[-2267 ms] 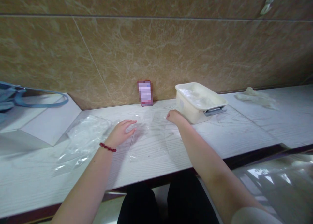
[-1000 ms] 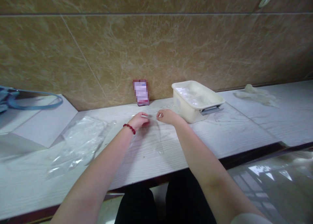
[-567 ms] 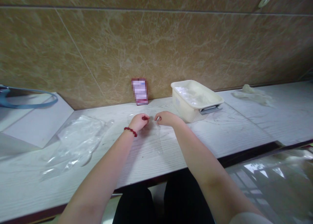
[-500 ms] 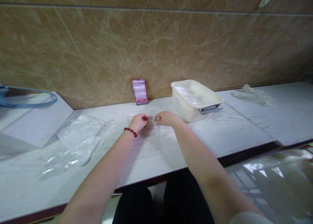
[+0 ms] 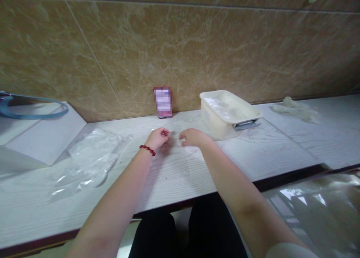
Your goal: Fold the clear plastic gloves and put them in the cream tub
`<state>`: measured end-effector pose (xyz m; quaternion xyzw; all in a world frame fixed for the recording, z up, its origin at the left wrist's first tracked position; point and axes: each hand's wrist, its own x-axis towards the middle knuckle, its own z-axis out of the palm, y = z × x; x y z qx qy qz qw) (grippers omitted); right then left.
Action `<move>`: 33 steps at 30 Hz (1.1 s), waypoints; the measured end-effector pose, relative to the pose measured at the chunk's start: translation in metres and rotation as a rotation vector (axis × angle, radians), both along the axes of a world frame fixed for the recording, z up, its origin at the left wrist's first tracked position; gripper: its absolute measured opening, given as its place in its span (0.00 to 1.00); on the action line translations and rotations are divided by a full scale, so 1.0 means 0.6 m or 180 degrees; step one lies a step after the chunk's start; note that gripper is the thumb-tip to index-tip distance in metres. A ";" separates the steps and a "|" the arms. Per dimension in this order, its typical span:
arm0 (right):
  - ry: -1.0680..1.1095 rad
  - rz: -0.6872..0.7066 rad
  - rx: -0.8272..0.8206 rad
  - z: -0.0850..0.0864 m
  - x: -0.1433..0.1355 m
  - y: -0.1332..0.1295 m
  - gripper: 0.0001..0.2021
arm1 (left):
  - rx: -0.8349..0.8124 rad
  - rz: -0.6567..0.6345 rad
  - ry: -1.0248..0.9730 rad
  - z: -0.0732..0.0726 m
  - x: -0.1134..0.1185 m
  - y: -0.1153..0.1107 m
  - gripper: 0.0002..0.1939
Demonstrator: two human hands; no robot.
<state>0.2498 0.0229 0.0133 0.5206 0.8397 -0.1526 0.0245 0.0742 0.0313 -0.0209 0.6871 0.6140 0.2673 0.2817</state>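
Observation:
A clear plastic bag [image 5: 182, 163] lies on the white wood-grain counter, its thin edges barely visible. My left hand [image 5: 158, 138], with a red bead bracelet at the wrist, is closed on the bag's far left part, fingers curled inward. Facing it across a small gap, my right hand [image 5: 192, 137] has its thumb and fingers bent in a pinch at the bag's right side. The film between the fingertips is too transparent to make out fully.
A stack of clear plastic bags [image 5: 94, 156] lies left, beside a white box [image 5: 47, 138] with a blue strap [image 5: 36, 116]. A cream plastic bin [image 5: 216, 121] holds clear plastic. A phone-like item [image 5: 163, 103], blurred, leans on the wall. Crumpled translucent plastic [image 5: 295, 108] sits far right.
My hands have drawn slightly apart, the left one moving a little left and the right thumb and fingers loosening somewhat. The camera view has shifted slightly.

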 end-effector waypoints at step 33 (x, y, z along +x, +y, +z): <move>0.0059 -0.0058 -0.0035 -0.023 0.013 0.024 0.16 | -0.0332 -0.0885 0.2072 0.021 -0.038 -0.024 0.27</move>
